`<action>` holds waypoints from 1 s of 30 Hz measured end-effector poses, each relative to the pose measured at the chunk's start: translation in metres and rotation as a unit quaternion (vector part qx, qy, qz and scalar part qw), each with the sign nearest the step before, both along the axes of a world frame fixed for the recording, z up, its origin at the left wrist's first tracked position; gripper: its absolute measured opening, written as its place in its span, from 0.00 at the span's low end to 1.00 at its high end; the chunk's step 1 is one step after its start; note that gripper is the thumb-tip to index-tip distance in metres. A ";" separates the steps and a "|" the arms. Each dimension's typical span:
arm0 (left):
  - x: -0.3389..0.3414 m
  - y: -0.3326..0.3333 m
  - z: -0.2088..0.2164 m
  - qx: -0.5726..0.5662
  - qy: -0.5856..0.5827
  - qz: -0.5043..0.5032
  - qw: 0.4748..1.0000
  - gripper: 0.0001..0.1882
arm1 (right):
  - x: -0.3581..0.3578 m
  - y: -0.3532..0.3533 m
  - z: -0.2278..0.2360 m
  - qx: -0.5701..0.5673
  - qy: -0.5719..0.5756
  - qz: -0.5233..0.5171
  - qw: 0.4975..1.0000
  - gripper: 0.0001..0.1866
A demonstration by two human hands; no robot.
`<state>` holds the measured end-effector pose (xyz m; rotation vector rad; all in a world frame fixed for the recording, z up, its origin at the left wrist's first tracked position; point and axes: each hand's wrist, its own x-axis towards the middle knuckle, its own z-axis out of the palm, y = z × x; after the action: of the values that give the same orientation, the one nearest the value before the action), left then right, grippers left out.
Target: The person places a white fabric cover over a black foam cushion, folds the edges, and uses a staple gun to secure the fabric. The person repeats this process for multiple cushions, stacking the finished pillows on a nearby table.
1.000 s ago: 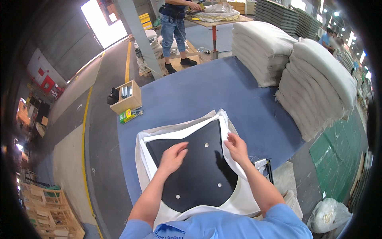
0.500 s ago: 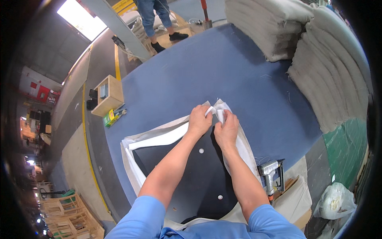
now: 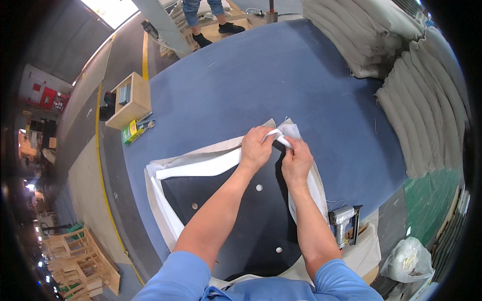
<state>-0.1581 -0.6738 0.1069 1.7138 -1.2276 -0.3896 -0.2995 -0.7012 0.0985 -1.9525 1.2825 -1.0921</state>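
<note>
A black panel (image 3: 233, 205) with several round holes lies on the blue table, in front of my body. White foam padding (image 3: 201, 168) shows along its edges, with light beige fabric (image 3: 156, 188) spread around the outside. At the panel's far right corner, my left hand (image 3: 257, 148) is closed on the white foam edge. Close beside it, my right hand (image 3: 297, 160) pinches the same foam between thumb and fingers. Two loose flaps of the fabric stick up just beyond my fingers. My fingertips partly hide the corner itself.
A staple gun (image 3: 344, 224) rests at the table's right edge. On the left edge stand a wooden box (image 3: 134, 103) and a green-yellow carton (image 3: 131, 131). Grey fabric stacks (image 3: 422, 108) fill the far right. A clear plastic bag (image 3: 409, 261) lies lower right. Another person's legs (image 3: 208, 17) show beyond the table.
Both hands stay at the far corner, and the foam between them now bends up in a visible fold. The whole view has shifted slightly.
</note>
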 end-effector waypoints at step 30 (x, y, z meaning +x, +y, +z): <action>-0.043 0.076 0.011 0.093 -0.288 -0.083 0.949 0.24 | -0.268 0.127 0.026 0.198 0.258 -0.152 0.933 0.24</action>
<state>-0.2008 -0.5974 0.1182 1.9675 -1.8114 -0.0982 -0.5675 -0.5743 0.1243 -1.8156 1.9623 -0.3871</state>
